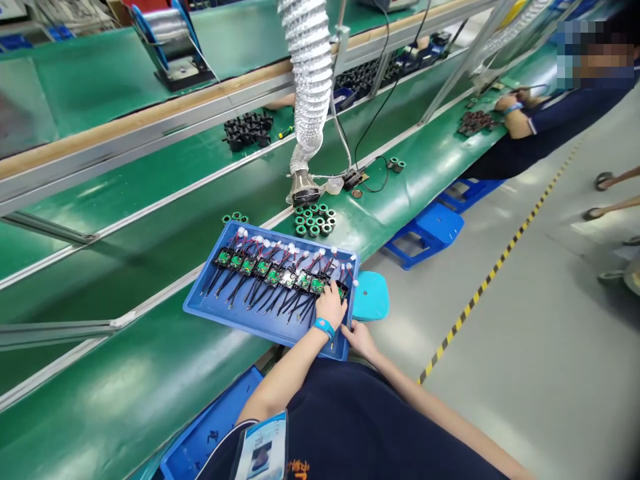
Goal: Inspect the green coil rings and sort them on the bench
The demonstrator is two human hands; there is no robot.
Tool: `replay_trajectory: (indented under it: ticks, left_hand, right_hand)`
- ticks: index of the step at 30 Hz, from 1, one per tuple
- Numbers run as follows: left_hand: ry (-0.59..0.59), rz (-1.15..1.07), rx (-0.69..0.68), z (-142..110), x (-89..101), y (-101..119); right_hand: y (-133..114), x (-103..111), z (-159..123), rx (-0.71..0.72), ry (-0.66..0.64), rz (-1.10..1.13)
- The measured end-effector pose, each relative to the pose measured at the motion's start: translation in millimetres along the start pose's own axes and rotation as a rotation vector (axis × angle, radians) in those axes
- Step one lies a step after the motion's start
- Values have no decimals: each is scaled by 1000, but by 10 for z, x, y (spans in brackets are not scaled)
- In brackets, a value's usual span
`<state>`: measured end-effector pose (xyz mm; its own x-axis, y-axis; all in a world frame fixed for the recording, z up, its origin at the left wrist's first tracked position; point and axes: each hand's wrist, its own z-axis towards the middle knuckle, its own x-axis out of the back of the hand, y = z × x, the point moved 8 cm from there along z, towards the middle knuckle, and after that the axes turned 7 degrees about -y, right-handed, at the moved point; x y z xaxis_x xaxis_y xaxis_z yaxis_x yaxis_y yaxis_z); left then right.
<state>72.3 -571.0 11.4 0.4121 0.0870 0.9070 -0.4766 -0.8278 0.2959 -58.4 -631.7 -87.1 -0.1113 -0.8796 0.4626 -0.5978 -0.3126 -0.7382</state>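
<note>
A blue tray (pixel 223 319) holds a row of green circuit boards (pixel 273 274) in black housings, with black leads and white connectors on red and black wires. My left hand (pixel 331 305), with a blue wristband, reaches over the tray's right end. Its fingers are bent around a wired circuit board (pixel 342 291) at the end of the row, partly hidden by the hand. At the tray's right front corner, my right hand (pixel 361 339) is closed on the rim, fingertips partly out of sight.
Green-topped ring parts (pixel 315 221) stand just behind the tray, under a silver extraction hose (pixel 311 80). A solder wire spool (pixel 167 40) sits on the upper shelf. Blue stools (pixel 425 230) line the bench. A co-worker (pixel 560 113) handles parts farther along. Another blue bin (pixel 215 427) is below.
</note>
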Motion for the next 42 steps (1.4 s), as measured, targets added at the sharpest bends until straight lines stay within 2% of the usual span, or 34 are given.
replay_trajectory:
  ticks: [4, 10, 15, 24, 31, 35, 37, 40, 42]
  left_hand:
    - [-2, 105, -34, 13, -66, 92]
    - [20, 265, -98, -76, -134, 107]
    - [-15, 312, -146, -33, -205, 147]
    - [-50, 346, -147, -67, -279, 124]
    - [-79, 339, -159, 188, -282, 96]
    - [-82, 313, -161, 150, -177, 157]
    - [-31, 292, -164, 92, -28, 148]
    - [129, 201, -54, 92, 302, -54]
    - [182, 127, 42, 151, 449, -244]
  right_hand:
    - [-9, 17, 18, -7, -7, -15]
    - [-39, 69, 30, -22, 2, -56]
    - [-21, 76, 48, -31, -2, -88]
    - [-26, 83, 72, -6, -7, -107]
    - [-60, 121, 54, -8, 3, -100]
    - [-56, 121, 57, -25, 1, -104]
    - [-48, 118, 63, -33, 4, -101]
    - [-35, 120, 66, -43, 13, -94]
    - [-32, 125, 63, -48, 18, -89]
